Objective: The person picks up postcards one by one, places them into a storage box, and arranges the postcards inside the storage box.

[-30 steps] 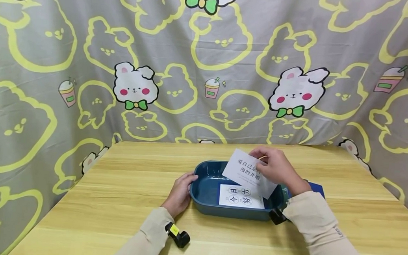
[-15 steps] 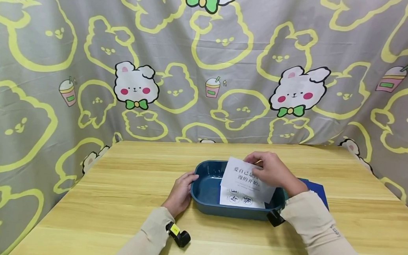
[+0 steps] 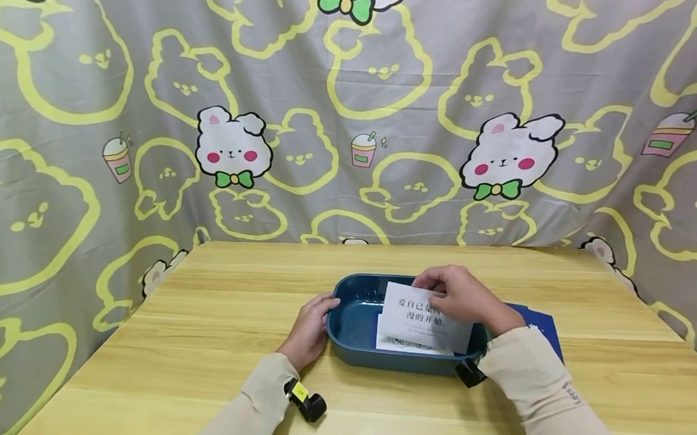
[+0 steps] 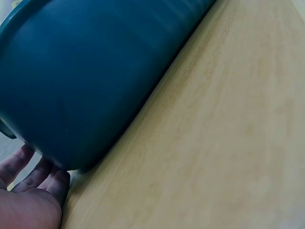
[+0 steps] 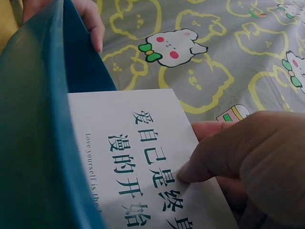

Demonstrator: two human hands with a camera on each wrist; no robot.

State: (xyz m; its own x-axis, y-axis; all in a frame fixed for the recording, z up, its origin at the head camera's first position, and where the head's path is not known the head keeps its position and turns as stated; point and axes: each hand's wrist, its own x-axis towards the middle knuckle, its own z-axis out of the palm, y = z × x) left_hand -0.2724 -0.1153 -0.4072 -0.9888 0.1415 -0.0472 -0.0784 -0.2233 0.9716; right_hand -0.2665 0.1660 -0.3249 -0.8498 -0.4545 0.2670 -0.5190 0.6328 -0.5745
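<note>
A dark teal oval tub [image 3: 399, 361] stands on the table. My left hand [image 3: 308, 329] rests against its left end, fingertips at the rim; in the left wrist view the fingers [image 4: 34, 176] touch the tub's outer wall. My right hand [image 3: 461, 294] pinches a white printed card [image 3: 420, 313] at its upper edge, thumb on the printed face. The card stands tilted, its lower part inside the tub. Below it, another white card [image 3: 383, 343] lies in the tub, mostly covered. In the right wrist view the tub's wall hides the held card's lower edge.
Blue cards or booklets [image 3: 544, 329] lie on the wooden table [image 3: 204, 369] just right of the tub, partly behind my right wrist. A patterned grey curtain [image 3: 310, 73] hangs along the table's back edge. Black cameras are strapped to both wrists.
My right hand has lowered the card into the tub, over the lying card, and turned it more level. The left hand stays at the tub's end.
</note>
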